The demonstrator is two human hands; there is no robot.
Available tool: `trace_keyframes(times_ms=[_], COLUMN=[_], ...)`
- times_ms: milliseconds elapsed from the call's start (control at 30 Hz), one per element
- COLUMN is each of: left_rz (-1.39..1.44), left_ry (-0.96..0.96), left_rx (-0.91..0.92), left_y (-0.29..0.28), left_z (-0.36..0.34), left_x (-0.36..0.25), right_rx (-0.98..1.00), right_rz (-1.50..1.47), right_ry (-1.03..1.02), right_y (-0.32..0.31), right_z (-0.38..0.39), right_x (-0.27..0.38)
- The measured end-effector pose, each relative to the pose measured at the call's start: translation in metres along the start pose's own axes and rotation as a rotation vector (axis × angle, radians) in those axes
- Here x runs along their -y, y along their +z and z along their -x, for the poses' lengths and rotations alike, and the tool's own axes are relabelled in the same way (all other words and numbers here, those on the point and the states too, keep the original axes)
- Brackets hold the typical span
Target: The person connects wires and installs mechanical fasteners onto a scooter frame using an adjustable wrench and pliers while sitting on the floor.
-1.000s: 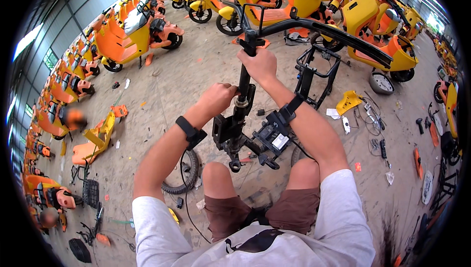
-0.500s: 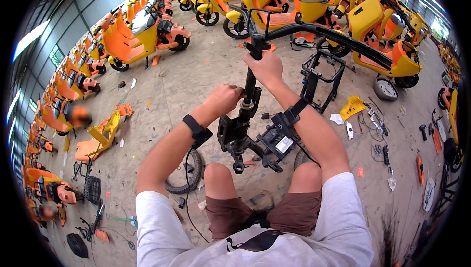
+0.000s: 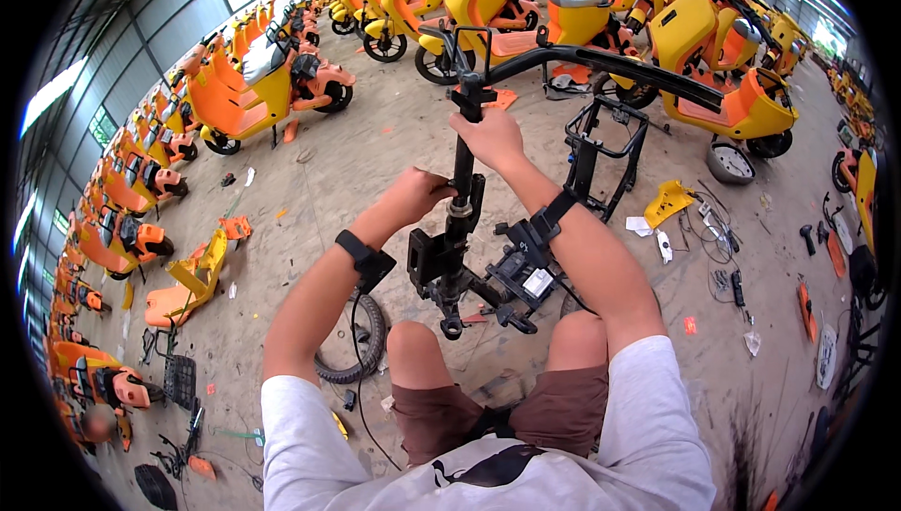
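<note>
A black scooter frame [image 3: 601,59] stands in front of me, its long beam running off to the upper right. From its head end a black tube [image 3: 463,166] comes down to a shiny metal collar [image 3: 458,209] and a black lower assembly with a bracket [image 3: 430,259] between my knees. High on the tube, just under the head, my right hand [image 3: 490,140] is wrapped round it. Lower down, just above the collar, my left hand [image 3: 415,198] has its fingertips pressed together against the tube's left side; its thumb is partly hidden.
A tyre [image 3: 353,337] lies by my left knee. Right of the tube stand a black tubular frame [image 3: 608,159] and loose yellow panels [image 3: 668,203], cables and tools. A yellow-orange body shell [image 3: 192,286] lies left. Rows of yellow scooters [image 3: 239,89] stand behind.
The view has shifted a little, and the frame's head and tube sit slightly lower and further left in it. Both hands keep their places on the tube.
</note>
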State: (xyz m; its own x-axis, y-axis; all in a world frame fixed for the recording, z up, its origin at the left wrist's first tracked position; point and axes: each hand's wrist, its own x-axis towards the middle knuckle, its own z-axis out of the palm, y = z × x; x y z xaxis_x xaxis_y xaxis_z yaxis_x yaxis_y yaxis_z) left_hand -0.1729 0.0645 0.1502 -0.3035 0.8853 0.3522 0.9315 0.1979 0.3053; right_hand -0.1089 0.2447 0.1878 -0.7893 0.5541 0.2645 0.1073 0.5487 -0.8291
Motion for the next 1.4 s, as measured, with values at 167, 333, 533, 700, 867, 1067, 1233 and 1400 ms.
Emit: trace_keyframes(times_ms=[167,333,533,700,867,1067,1233,1400], left_rz=[0.145,0.033,-0.125,-0.302,-0.001,1.270,1.399,0.914], left_ry=[-0.258,-0.133,-0.120,-0.099,-0.171,-0.751,-0.777,-0.469], left_rx=[0.012,-0.008,-0.065,-0.096,-0.061,0.053,-0.125,-0.237], left_y=[-0.001,0.000,0.004,-0.016,-0.065,-0.064,-0.043,-0.083], left_z=[0.002,0.000,0.004,0.020,0.042,0.086,0.096,0.051], left_x=[-0.008,-0.004,-0.013,-0.032,-0.053,-0.124,-0.133,-0.132], right_rx=[0.064,0.092,0.199,0.235,0.248,0.433,0.299,0.156], right_rz=[-0.054,-0.033,-0.068,-0.913,-1.281,-1.521,-1.419,-1.032], right_ry=[-0.023,0.010,-0.057,0.404,0.837,0.813,0.669,0.577], right_y=[-0.007,-0.001,-0.013,-0.039,-0.062,-0.044,-0.011,0.001], right_z=[0.005,0.004,-0.001,0.058,0.149,0.193,0.156,0.159], right_x=[-0.005,-0.004,-0.005,-0.040,-0.101,-0.081,-0.095,-0.116])
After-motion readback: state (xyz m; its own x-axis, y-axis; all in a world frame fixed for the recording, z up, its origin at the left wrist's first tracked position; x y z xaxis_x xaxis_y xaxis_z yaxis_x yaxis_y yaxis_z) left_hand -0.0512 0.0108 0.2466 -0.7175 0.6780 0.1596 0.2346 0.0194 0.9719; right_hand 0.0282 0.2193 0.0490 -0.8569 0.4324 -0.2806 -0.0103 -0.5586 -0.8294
